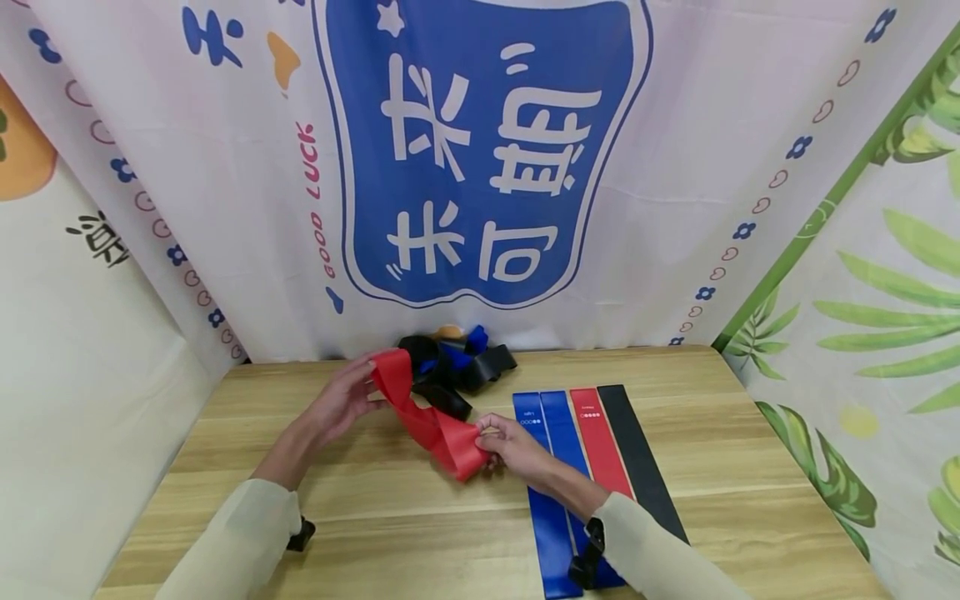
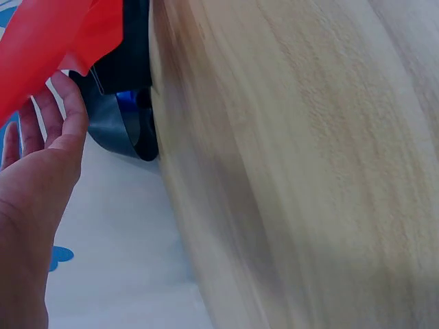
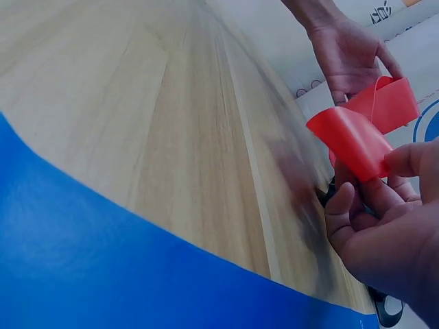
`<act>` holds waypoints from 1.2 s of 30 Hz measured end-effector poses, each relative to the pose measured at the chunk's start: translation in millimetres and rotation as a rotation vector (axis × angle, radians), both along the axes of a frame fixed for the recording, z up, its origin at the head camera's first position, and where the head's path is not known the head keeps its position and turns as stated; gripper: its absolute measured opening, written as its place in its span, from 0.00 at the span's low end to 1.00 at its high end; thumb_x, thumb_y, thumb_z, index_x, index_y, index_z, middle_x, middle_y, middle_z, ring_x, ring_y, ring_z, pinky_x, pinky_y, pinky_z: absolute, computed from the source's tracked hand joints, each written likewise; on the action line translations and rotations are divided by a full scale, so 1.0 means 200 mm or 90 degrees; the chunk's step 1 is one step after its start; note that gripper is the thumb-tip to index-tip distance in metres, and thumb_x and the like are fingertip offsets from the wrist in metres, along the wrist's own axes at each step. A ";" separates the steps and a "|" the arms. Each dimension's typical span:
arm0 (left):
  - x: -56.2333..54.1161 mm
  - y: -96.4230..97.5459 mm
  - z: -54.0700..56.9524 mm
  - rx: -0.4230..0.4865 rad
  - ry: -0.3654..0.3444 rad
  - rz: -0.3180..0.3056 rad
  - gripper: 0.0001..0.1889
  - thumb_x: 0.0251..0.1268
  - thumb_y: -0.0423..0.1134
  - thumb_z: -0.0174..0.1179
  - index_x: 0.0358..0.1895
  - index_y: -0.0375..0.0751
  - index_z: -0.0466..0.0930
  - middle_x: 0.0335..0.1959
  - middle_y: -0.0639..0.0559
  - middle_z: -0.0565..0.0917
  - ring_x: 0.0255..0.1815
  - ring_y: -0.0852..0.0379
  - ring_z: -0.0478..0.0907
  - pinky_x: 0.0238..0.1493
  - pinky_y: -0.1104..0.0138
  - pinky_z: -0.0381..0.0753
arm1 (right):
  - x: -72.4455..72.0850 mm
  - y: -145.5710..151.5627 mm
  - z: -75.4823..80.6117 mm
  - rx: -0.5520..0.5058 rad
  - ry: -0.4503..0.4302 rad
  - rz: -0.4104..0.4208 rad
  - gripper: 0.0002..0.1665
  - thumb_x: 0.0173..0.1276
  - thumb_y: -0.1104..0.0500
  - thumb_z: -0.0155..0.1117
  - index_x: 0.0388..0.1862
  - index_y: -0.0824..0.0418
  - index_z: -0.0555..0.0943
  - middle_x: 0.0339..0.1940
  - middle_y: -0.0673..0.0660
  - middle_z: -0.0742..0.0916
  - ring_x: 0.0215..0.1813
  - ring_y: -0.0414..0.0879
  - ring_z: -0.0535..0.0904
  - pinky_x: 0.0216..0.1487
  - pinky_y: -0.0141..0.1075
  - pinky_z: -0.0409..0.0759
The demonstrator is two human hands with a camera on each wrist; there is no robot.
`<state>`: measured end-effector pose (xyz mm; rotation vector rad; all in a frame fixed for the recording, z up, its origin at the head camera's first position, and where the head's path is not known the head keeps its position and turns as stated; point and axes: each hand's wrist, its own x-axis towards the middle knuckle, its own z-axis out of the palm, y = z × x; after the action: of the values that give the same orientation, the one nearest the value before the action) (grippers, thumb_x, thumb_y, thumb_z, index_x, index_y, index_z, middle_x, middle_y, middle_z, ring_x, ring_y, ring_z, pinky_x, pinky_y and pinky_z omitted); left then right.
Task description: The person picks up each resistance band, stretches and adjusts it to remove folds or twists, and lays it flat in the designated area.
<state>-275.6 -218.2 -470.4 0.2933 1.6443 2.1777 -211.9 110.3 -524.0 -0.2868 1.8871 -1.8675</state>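
Observation:
A red resistance loop band stretches slack and twisted between both hands, above the table. My right hand pinches its lower right end between thumb and fingers; the right wrist view shows this pinch on the red band close up. At its upper left end is my left hand. The fingers of this left hand extend loosely, partly behind the red band, their tips hidden there. Just behind the band lies a heap of black and blue loop bands.
Flat bands lie side by side on the wooden table at the right: two blue bands, a red band and a black band. My right forearm passes over them. A printed curtain hangs along the table's back edge.

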 end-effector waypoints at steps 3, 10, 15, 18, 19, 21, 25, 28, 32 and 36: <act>0.00 0.02 0.02 -0.019 0.011 -0.013 0.22 0.89 0.46 0.45 0.77 0.49 0.69 0.62 0.55 0.80 0.61 0.52 0.76 0.59 0.56 0.83 | 0.00 0.01 -0.01 -0.006 -0.002 -0.006 0.08 0.83 0.63 0.56 0.54 0.65 0.76 0.34 0.52 0.86 0.33 0.48 0.78 0.37 0.36 0.78; 0.00 0.07 0.05 -0.049 0.025 -0.047 0.28 0.88 0.46 0.45 0.83 0.42 0.60 0.65 0.53 0.79 0.62 0.50 0.78 0.57 0.58 0.84 | 0.00 0.04 -0.01 -0.034 0.005 -0.052 0.08 0.81 0.66 0.57 0.54 0.68 0.76 0.39 0.55 0.90 0.33 0.48 0.79 0.37 0.37 0.80; 0.00 0.09 0.05 -0.008 0.047 -0.057 0.25 0.88 0.43 0.43 0.80 0.41 0.64 0.62 0.53 0.81 0.59 0.52 0.80 0.56 0.60 0.85 | -0.02 0.07 0.00 -0.043 0.036 -0.109 0.07 0.75 0.68 0.61 0.49 0.68 0.80 0.42 0.54 0.89 0.40 0.47 0.82 0.45 0.38 0.81; 0.00 0.10 0.07 0.006 0.056 -0.051 0.23 0.88 0.42 0.43 0.78 0.41 0.67 0.62 0.52 0.81 0.58 0.52 0.81 0.57 0.61 0.85 | -0.03 0.09 0.00 -0.061 0.054 -0.142 0.05 0.72 0.71 0.62 0.45 0.67 0.82 0.40 0.52 0.88 0.42 0.45 0.82 0.49 0.39 0.82; 0.00 0.11 0.07 0.006 0.057 -0.049 0.23 0.88 0.41 0.43 0.78 0.42 0.68 0.62 0.52 0.81 0.58 0.52 0.81 0.57 0.61 0.85 | -0.03 0.09 -0.01 -0.070 0.058 -0.152 0.05 0.71 0.71 0.63 0.43 0.67 0.82 0.40 0.52 0.88 0.42 0.44 0.82 0.49 0.38 0.82; 0.01 0.12 0.09 0.002 0.059 -0.042 0.22 0.87 0.41 0.45 0.77 0.44 0.69 0.63 0.52 0.80 0.59 0.52 0.81 0.57 0.60 0.86 | -0.04 0.10 -0.01 -0.095 0.057 -0.169 0.06 0.70 0.73 0.63 0.41 0.65 0.83 0.38 0.51 0.88 0.41 0.44 0.81 0.48 0.37 0.82; 0.02 0.15 0.11 -0.017 0.069 -0.032 0.22 0.85 0.38 0.49 0.76 0.45 0.71 0.65 0.51 0.78 0.60 0.50 0.80 0.54 0.60 0.88 | -0.04 0.13 -0.01 -0.157 0.048 -0.191 0.10 0.69 0.75 0.62 0.40 0.62 0.83 0.36 0.50 0.87 0.40 0.44 0.81 0.46 0.34 0.82; 0.02 0.16 0.12 -0.022 0.076 -0.027 0.22 0.84 0.36 0.50 0.75 0.44 0.72 0.66 0.50 0.77 0.60 0.49 0.79 0.54 0.60 0.88 | -0.04 0.15 0.00 -0.199 0.043 -0.191 0.10 0.71 0.75 0.59 0.41 0.62 0.81 0.37 0.51 0.85 0.40 0.44 0.80 0.47 0.34 0.82; 0.02 0.17 0.12 -0.021 0.079 -0.036 0.22 0.82 0.33 0.49 0.74 0.43 0.73 0.66 0.49 0.76 0.61 0.49 0.78 0.54 0.60 0.88 | -0.04 0.17 0.02 -0.241 0.045 -0.186 0.08 0.74 0.74 0.57 0.43 0.63 0.80 0.39 0.53 0.83 0.39 0.45 0.79 0.46 0.34 0.81; 0.03 0.16 0.13 -0.031 0.075 -0.068 0.23 0.80 0.30 0.47 0.74 0.43 0.72 0.67 0.49 0.75 0.62 0.48 0.78 0.55 0.59 0.88 | -0.05 0.19 0.04 -0.259 0.058 -0.196 0.07 0.76 0.73 0.59 0.42 0.63 0.79 0.38 0.52 0.85 0.39 0.42 0.80 0.46 0.32 0.83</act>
<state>-270.5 -185.3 -445.1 0.4916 1.6997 2.0740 -222.7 149.2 -515.9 -0.2228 1.6655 -2.4860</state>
